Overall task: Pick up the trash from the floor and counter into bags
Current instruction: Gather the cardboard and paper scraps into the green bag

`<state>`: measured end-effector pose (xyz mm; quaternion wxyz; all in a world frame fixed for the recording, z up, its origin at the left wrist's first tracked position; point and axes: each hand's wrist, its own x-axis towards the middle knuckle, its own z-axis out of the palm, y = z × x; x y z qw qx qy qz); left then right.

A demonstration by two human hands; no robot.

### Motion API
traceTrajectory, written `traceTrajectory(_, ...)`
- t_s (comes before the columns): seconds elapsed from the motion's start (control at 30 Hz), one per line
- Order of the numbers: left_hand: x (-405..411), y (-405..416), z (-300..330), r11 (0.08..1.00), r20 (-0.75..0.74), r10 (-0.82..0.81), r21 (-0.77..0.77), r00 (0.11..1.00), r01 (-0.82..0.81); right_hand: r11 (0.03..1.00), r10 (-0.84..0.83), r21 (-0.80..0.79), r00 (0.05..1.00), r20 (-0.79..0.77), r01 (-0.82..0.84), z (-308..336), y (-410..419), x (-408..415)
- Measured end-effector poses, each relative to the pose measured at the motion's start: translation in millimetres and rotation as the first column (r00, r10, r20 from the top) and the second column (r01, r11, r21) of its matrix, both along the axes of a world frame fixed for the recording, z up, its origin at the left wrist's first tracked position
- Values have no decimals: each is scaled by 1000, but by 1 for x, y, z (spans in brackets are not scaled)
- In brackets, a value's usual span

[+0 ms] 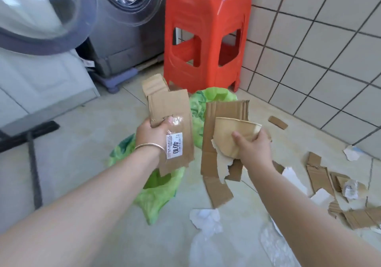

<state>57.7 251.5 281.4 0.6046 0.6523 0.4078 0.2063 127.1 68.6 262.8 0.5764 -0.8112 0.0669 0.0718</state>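
The green bag [158, 192] lies crumpled on the floor beneath both hands, its mouth not clearly open. The left hand [151, 135] grips a labelled cardboard sheet [171, 122]; the right hand [252, 147] clutches torn cardboard [218, 163] and a crushed paper cup [235, 130]. Best to lower both loads straight down, spreading the mouth first.

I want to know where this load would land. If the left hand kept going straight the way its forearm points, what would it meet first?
Probably the green bag lying on the floor just beyond the left hand and its cardboard piece; past that stands the red stool. Depth is hard to judge from this one view.
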Motion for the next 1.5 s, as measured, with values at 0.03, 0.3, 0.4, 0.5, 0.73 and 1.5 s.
traceTrajectory(0.03, -7, 16, 3, 999, 45, 44, 3, 998, -45, 1000, 21, 21, 1000, -2, -21, 4, 18, -3)
traceTrajectory(0.3, -46, 72, -30, 960, 80, 277, -61, 957, -273, 997, 79, -11, 995, -67, -80, -20, 131, -38)
traceTrajectory(0.4, -49, 75, -70, 941, -39, 334, -45, 942, -335, 986, 98, -129, 991, -87, -109, -48, 154, -58)
traceTrajectory(0.5, -45, 72, -101, 949, -258, 311, 33, 915, -313, 969, 127, -203, 988, -88, -142, -78, 169, -74)
traceTrajectory(0.73, -26, 72, -151, 988, -521, -58, -151, 852, -25, 916, 219, -284, 945, -242, -285, -131, 192, -80)
traceTrajectory(1.5, -21, 82, -104, 976, -680, 10, 167, 733, 141, 679, 376, -509, 846, -379, -529, -73, 166, -61)
